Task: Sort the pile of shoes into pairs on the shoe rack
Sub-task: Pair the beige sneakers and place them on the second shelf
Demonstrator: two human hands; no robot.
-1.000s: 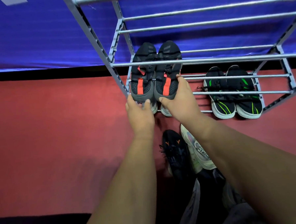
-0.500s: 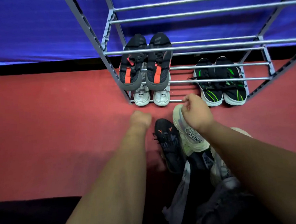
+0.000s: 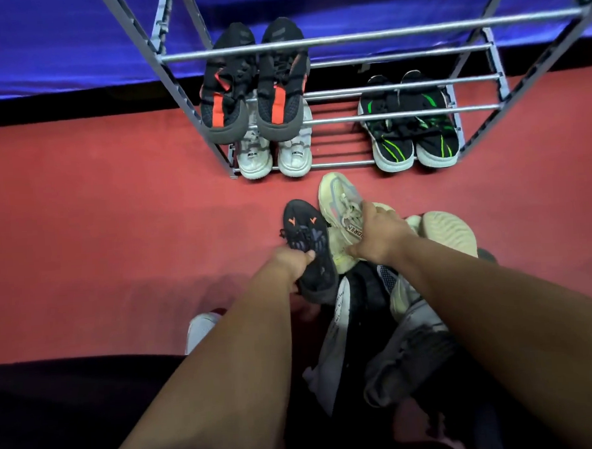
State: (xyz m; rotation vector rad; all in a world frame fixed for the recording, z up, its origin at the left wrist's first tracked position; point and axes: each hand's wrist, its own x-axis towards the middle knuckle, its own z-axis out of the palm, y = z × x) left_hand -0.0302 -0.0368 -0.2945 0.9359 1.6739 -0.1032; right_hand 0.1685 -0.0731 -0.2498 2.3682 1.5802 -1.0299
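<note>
Shoe rack behind; three pairs on it. Loose pile of shoes on floor before it.

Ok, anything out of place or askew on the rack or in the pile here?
One cream shoe in the pile lies sole-up beside the right hand. The pairs on the shoe rack sit neatly side by side.

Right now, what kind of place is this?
Probably a room indoors, maybe a home's shoe corner. A metal shoe rack holds pairs, loose shoes lie piled on the red floor, and a blue cloth hangs behind.
</note>
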